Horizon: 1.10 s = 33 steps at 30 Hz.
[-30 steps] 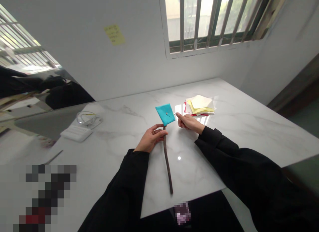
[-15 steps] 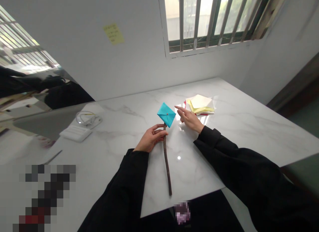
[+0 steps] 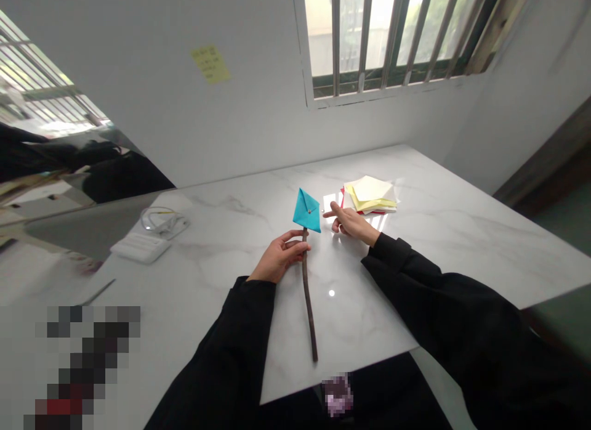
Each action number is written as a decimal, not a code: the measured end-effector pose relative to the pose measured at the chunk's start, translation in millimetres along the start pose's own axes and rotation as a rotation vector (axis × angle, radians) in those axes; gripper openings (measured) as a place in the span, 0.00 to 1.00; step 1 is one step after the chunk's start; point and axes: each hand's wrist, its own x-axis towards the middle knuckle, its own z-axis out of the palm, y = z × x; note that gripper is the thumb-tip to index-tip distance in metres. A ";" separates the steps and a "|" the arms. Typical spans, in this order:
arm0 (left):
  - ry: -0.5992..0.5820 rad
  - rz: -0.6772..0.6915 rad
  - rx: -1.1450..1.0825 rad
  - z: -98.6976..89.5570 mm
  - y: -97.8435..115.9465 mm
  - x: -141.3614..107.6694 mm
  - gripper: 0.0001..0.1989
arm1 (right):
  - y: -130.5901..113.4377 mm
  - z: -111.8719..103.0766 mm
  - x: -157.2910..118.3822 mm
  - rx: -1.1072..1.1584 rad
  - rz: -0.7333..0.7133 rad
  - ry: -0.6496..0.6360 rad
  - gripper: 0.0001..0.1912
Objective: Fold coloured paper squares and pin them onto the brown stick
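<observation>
My left hand [image 3: 282, 255] is closed around the upper part of a brown wooden stick [image 3: 308, 304], which reaches down toward the table's near edge. A blue folded-paper pinwheel [image 3: 305, 209] sits at the top of the stick, with a small pin head at its middle. My right hand [image 3: 348, 223] hovers just right of the pinwheel, apart from it. Its index finger and thumb are stretched out and the other fingers are loosely bent, with nothing visible in them.
Behind my right hand lies a stack of white, yellow and red paper [image 3: 372, 193] on the marbled white table [image 3: 462, 245]. To the left are a white box-like object [image 3: 141, 246] and a coiled cable [image 3: 166, 220]. A barred window [image 3: 392, 42] and a yellow note [image 3: 211, 63] are on the wall.
The blue pinwheel has turned about its pin. My right hand's index finger has dropped lower and its thumb shows raised. My left hand and the stick have hardly moved.
</observation>
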 end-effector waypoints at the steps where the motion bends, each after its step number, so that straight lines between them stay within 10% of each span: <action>1: 0.002 -0.001 0.001 0.1 0.1 -0.2 0.29 | -1.3 1.0 -1.4 0.082 0.066 -0.067 0.45; 5: 0.001 0.003 0.001 1.0 1.3 -1.2 0.29 | -4.0 0.9 -5.8 0.229 0.157 -0.275 0.47; 20: -0.026 0.006 0.009 0.2 0.3 -0.7 0.28 | -2.0 -0.7 -3.0 -0.339 -0.300 0.266 0.29; 33: -0.046 -0.006 0.025 -3.1 -4.4 2.1 0.27 | -0.1 -8.4 -0.6 -0.577 -0.214 0.205 0.18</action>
